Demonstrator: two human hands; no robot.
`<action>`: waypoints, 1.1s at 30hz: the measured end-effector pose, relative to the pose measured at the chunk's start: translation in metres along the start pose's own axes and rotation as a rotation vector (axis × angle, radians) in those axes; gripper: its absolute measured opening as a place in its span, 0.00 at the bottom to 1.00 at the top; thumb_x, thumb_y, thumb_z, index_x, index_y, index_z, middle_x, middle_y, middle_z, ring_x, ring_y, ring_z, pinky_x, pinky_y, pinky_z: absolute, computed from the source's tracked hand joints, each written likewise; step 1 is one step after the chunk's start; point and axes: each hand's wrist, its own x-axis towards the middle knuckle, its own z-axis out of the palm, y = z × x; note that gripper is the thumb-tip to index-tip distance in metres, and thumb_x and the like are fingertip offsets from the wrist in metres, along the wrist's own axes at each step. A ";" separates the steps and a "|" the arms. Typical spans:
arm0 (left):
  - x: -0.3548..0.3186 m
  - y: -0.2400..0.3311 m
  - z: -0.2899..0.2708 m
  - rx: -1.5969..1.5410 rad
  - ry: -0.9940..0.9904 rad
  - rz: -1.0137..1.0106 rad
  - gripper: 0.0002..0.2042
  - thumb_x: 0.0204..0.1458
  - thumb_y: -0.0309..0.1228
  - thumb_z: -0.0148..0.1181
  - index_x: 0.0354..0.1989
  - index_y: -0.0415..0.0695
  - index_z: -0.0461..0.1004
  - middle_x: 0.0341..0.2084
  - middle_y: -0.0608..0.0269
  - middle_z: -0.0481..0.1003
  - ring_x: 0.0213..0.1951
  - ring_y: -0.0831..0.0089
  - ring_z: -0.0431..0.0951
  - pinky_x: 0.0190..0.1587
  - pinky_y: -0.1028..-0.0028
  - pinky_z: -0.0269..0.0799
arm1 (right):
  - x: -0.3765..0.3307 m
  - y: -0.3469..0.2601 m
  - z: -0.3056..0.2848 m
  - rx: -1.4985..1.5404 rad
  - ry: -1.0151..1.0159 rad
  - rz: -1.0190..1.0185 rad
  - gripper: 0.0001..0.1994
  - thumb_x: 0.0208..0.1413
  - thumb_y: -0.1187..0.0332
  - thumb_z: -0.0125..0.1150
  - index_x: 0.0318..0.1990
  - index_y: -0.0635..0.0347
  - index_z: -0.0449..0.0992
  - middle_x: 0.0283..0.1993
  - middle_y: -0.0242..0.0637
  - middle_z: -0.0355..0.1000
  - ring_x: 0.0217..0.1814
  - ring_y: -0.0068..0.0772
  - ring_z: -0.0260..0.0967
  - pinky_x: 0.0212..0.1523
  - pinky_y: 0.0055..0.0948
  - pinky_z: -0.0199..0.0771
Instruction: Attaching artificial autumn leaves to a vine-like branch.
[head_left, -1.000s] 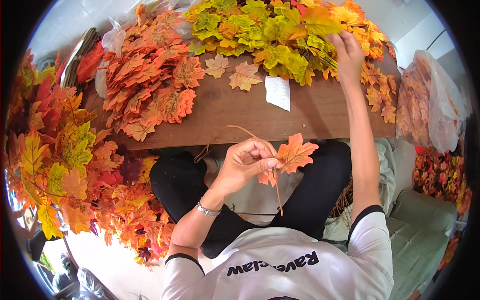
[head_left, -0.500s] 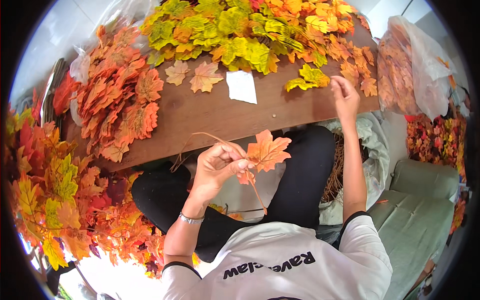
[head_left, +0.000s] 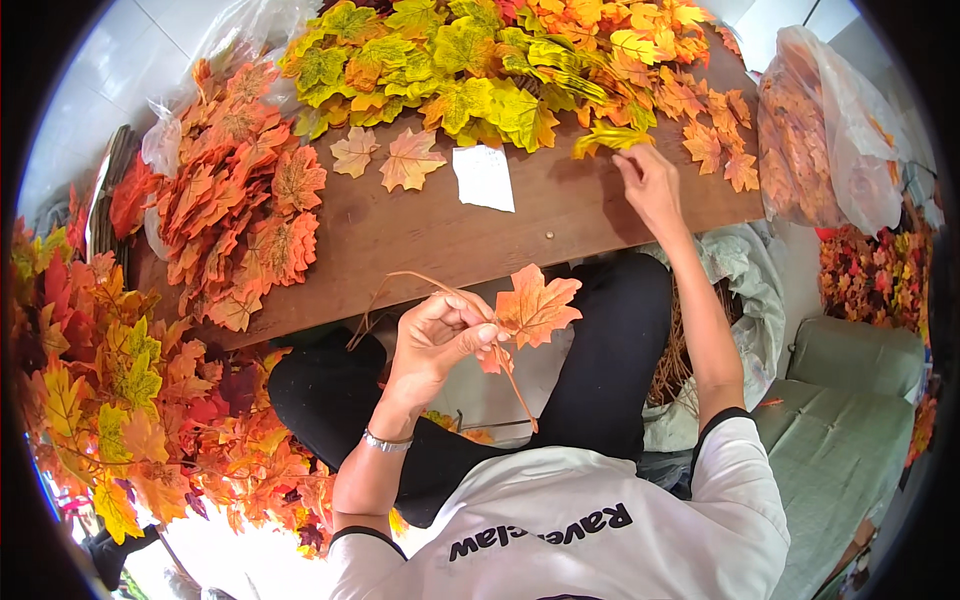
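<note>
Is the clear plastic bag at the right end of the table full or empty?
Full. Through the clear plastic bag orange leaves show, filling it nearly to the top; it bulges at the wooden table's right end.

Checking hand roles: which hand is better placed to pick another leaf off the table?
Right. The right hand rests on the table at the yellow leaf; the left hand already pinches the orange leaf and stem.

Yellow leaf pile (head_left: 480, 70): top cut off by frame edge. Bagged leaves (head_left: 815, 130): blurred behind plastic. Left hand (head_left: 440, 335): fingertips hide branch stem (head_left: 510, 385) junction.
</note>
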 end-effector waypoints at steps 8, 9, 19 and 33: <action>0.000 -0.002 -0.002 -0.006 -0.016 0.057 0.05 0.49 0.22 0.58 0.26 0.38 0.66 0.27 0.58 0.73 0.24 0.77 0.74 0.24 0.80 0.70 | 0.110 -0.072 -0.062 0.020 0.014 -0.140 0.08 0.51 0.73 0.53 0.38 0.65 0.75 0.27 0.37 0.73 0.27 0.22 0.72 0.30 0.20 0.69; -0.001 -0.001 -0.003 -0.007 -0.016 0.057 0.05 0.49 0.22 0.58 0.27 0.38 0.66 0.27 0.58 0.73 0.24 0.77 0.74 0.25 0.80 0.70 | 0.130 -0.078 -0.056 -0.025 0.018 -0.239 0.09 0.52 0.72 0.53 0.39 0.65 0.75 0.27 0.37 0.73 0.27 0.22 0.72 0.31 0.20 0.69; 0.000 0.003 -0.011 -0.037 0.012 0.092 0.04 0.50 0.21 0.57 0.28 0.39 0.68 0.28 0.61 0.74 0.27 0.81 0.72 0.28 0.82 0.68 | 0.246 -0.094 0.021 0.176 -0.170 -0.237 0.07 0.48 0.70 0.57 0.34 0.62 0.76 0.32 0.41 0.73 0.32 0.30 0.70 0.32 0.28 0.69; -0.003 0.017 -0.024 -0.030 0.193 0.248 0.04 0.49 0.21 0.57 0.30 0.38 0.69 0.30 0.62 0.71 0.31 0.78 0.75 0.29 0.83 0.68 | -0.018 -0.186 0.025 1.348 -0.864 0.587 0.11 0.47 0.74 0.62 0.38 0.68 0.72 0.32 0.42 0.73 0.34 0.32 0.73 0.35 0.25 0.75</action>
